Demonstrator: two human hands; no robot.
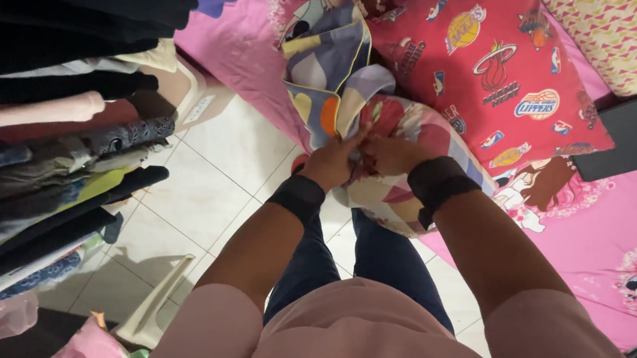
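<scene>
Patterned cotton, bunched: the pillow (399,185) sits at the edge of the bed (604,230), half inside its loose pillowcase (331,59), whose open end flops up onto the pink sheet. Person stands on the tiled floor (204,189), leaning over it.

Left hand (333,160) and right hand (390,154) meet at the pillow's near end, almost touching. Fingers of both look curled in, pinching folds of the cover; the exact tips are buried in cloth, so how much each holds I cannot tell. Black wristbands on both forearms.

Judgement: the work in hand is fitting cover to pillow. It would go best with each hand gripping a corner through the fabric, not the middle, and pulling evenly so the seam runs straight.

Red cushion (494,71) lies just beyond, touching the cover. Hanging clothes (33,128) crowd the left elbow.
</scene>
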